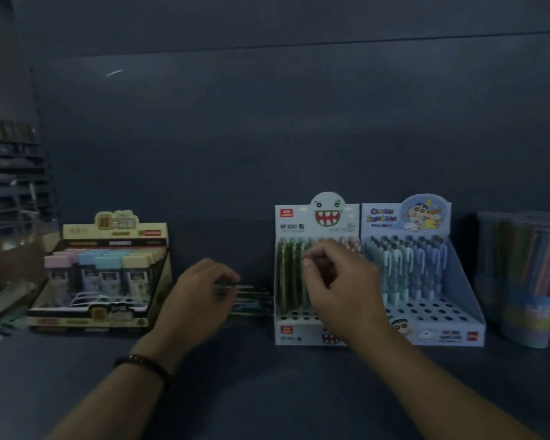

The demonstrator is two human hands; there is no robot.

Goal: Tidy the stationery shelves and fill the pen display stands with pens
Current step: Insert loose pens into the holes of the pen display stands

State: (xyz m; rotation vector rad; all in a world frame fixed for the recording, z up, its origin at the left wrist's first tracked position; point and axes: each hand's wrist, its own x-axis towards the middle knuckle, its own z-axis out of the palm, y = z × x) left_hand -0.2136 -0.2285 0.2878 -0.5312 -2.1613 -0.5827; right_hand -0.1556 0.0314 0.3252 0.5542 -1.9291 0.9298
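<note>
Just left of the monster-face display stand (302, 336), the left hand (197, 300) gripped a bundle of loose pens (254, 296). The right hand (340, 281) hovered before that stand's green pens (283, 274), fingers curled; whether they pinched one could not be told.

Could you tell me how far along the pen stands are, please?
Done: back rows of the white monster-face cardboard stand and blue cartoon cardboard stand hold pens. In hand: left hand grips a bundle of dark pens; right hand reaches into the white stand. Left: front holes empty.
</note>
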